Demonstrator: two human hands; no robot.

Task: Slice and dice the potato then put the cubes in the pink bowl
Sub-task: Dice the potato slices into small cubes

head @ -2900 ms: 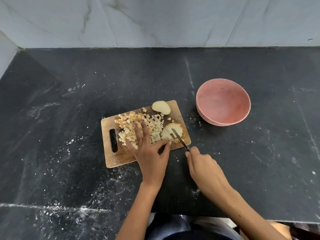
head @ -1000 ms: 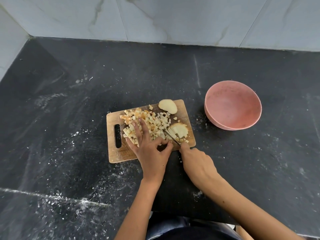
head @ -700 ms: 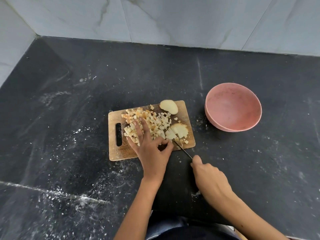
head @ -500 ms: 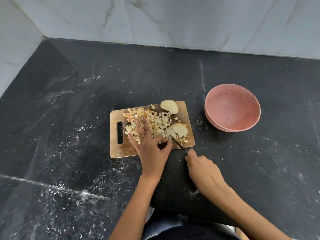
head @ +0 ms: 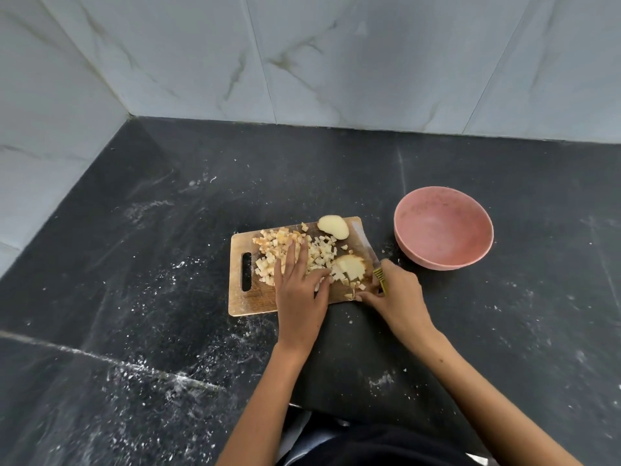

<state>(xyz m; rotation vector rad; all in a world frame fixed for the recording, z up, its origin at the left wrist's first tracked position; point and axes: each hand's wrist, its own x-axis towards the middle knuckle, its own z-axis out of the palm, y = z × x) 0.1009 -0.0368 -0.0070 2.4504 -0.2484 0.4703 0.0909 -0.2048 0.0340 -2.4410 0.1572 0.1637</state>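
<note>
The cutting board (head: pixel 242 301) lay at frame centre on the counter (head: pixel 134 331); potato cubes (head: pixel 322 252) sat on it; the bowl (head: pixel 443 227) stood right of it.

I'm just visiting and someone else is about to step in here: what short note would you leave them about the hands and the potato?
Left hand: flat on the potato cubes on the cutting board.
Right hand: grips the knife, blade along the board's right edge.
Done: most of the potato is diced.
Left: a partly cut slice and a potato end piece remain; the pink bowl holds no cubes yet.
</note>
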